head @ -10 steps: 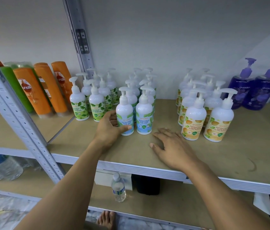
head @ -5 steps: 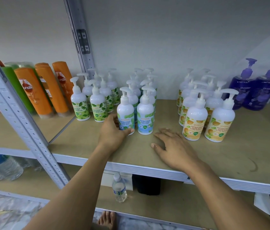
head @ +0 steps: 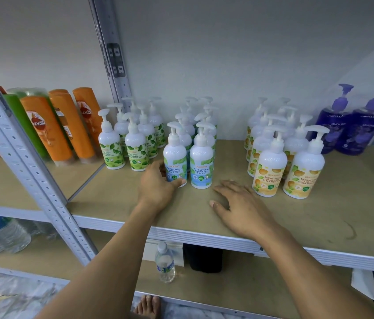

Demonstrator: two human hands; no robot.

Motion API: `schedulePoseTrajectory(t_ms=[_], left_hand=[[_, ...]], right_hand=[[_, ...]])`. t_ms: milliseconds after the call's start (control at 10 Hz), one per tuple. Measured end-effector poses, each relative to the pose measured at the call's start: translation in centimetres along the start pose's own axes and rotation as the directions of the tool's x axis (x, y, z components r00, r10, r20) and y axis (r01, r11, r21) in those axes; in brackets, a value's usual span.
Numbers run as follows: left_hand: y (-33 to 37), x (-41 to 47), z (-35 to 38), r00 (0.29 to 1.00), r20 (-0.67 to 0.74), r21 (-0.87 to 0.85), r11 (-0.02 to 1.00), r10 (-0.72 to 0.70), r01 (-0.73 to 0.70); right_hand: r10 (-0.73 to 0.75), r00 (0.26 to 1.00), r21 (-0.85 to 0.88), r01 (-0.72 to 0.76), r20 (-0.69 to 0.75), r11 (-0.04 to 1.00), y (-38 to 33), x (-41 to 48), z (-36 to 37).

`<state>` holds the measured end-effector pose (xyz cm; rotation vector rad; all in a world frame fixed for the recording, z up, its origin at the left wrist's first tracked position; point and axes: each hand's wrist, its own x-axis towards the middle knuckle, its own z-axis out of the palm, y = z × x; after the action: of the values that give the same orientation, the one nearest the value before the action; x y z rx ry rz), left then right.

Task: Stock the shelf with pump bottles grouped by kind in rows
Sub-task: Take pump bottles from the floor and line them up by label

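White pump bottles stand in rows on the wooden shelf [head: 319, 217]. Green-leaf bottles [head: 112, 148] are at the left, blue cool-mint bottles [head: 201, 163] in the middle, orange-label bottles [head: 271, 171] at the right. My left hand [head: 158, 185] grips the base of the front-left cool-mint bottle [head: 174, 155], thumb across its front. My right hand [head: 239, 208] rests flat on the shelf, fingers spread, just in front of the mint row and touching no bottle.
Two purple pump bottles [head: 354, 130] stand at the far right back. Orange and green shampoo bottles [head: 50, 132] fill the neighbouring bay behind a grey upright post [head: 32, 171]. A water bottle [head: 164, 263] stands on the lower shelf. A bare foot [head: 147, 307] shows below.
The view has shifted slightly. My left hand keeps its grip on the front-left mint bottle, which stays upright in place. My right hand has not moved.
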<state>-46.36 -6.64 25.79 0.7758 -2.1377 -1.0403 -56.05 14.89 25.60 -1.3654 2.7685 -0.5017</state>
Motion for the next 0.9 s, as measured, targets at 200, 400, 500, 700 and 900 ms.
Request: schedulePoseTrajectory(t_ms=[200,400,500,700,900], left_hand=[[0.10,-0.01,-0.03,1.000,0.008,-0.001,1.000,0.008,-0.008],[-0.01,0.05,-0.24,1.000,0.025,-0.022,1.000,0.006,-0.005],[-0.04,0.05,-0.28,1.000,0.024,-0.029,1.000,0.010,-0.010],[-0.02,-0.02,-0.47,0.999,0.035,-0.029,1.000,0.012,-0.011],[0.18,-0.28,-0.53,0.999,0.034,-0.045,0.999,0.001,0.001]], right_hand=[[0.002,1.000,-0.008,-0.002,0.001,1.000,-0.04,0.00,-0.03],[0.018,1.000,-0.005,-0.018,-0.017,1.000,-0.21,-0.14,-0.08],[0.031,0.999,-0.014,-0.031,-0.014,0.999,-0.20,-0.12,-0.09],[0.030,0.999,-0.028,-0.031,-0.013,0.999,-0.19,-0.14,0.05],[0.027,1.000,-0.031,-0.027,-0.008,0.999,-0.17,-0.22,-0.02]])
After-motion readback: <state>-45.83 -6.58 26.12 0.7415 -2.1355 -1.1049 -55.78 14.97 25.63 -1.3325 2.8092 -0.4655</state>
